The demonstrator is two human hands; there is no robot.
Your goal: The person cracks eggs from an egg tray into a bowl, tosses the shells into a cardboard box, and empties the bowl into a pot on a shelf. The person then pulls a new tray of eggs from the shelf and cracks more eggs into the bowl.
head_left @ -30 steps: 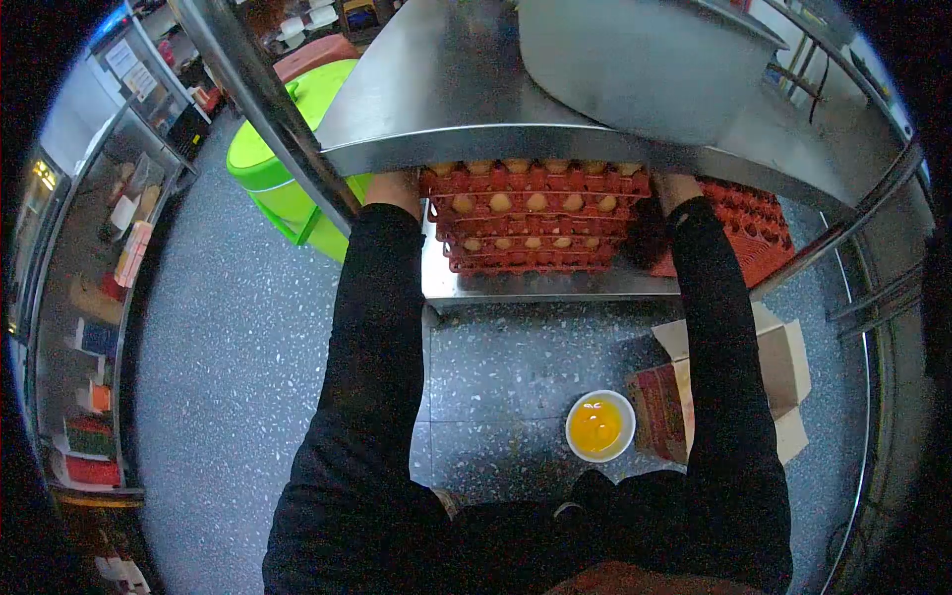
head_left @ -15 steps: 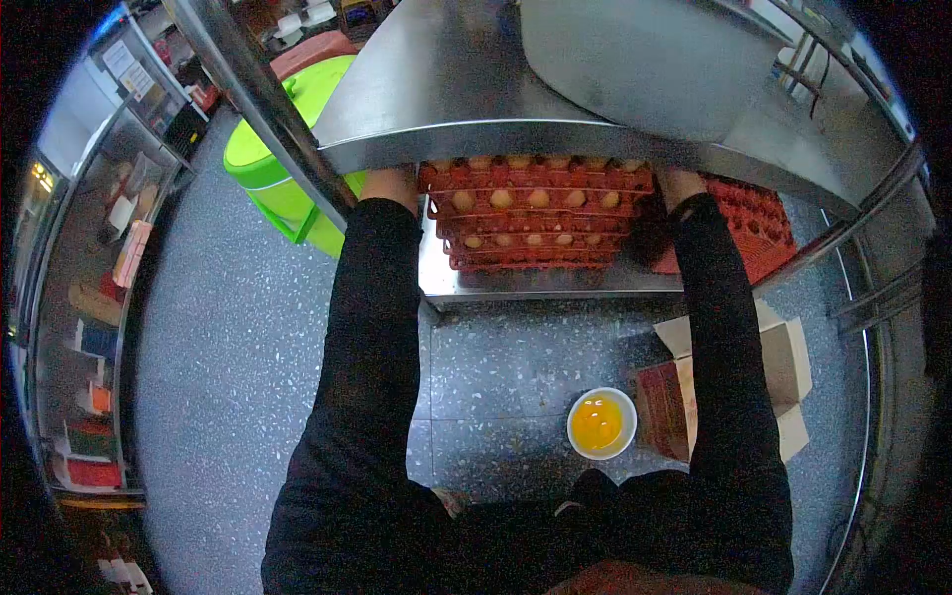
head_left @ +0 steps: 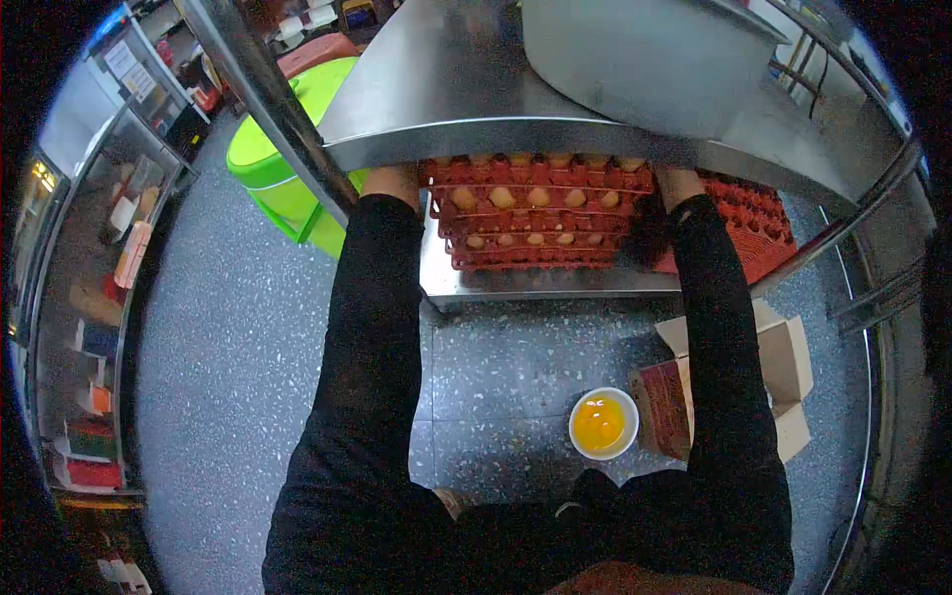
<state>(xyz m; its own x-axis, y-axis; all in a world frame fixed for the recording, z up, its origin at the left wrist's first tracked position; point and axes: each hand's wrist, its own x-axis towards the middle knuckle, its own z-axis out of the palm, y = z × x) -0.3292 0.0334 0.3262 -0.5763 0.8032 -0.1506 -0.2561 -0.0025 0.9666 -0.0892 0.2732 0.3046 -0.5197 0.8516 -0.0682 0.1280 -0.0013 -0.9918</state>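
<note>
Stacked red egg trays (head_left: 535,223) with brown eggs stand on the lower metal shelf (head_left: 555,286), under the steel tabletop. At the left side of the stack is my left hand (head_left: 393,180); only its wrist area shows and the tabletop edge hides the fingers. On the stack's right side my right hand (head_left: 677,182) reaches under the same edge, its fingers hidden too. More red trays (head_left: 759,233) lie to the right of that wrist. A white bowl (head_left: 604,423) of cracked eggs with yellow yolks sits on the floor.
An open cardboard box (head_left: 783,362) is beside the bowl, partly behind my right sleeve. A large metal pot (head_left: 645,69) rests on the tabletop (head_left: 446,79). Left of the table leg (head_left: 268,109) stands a green bin (head_left: 260,164). Shelving with goods lines the far left.
The view has shifted very slightly. Both arms stay at the sides of the egg stack, with no clear movement of the trays.
</note>
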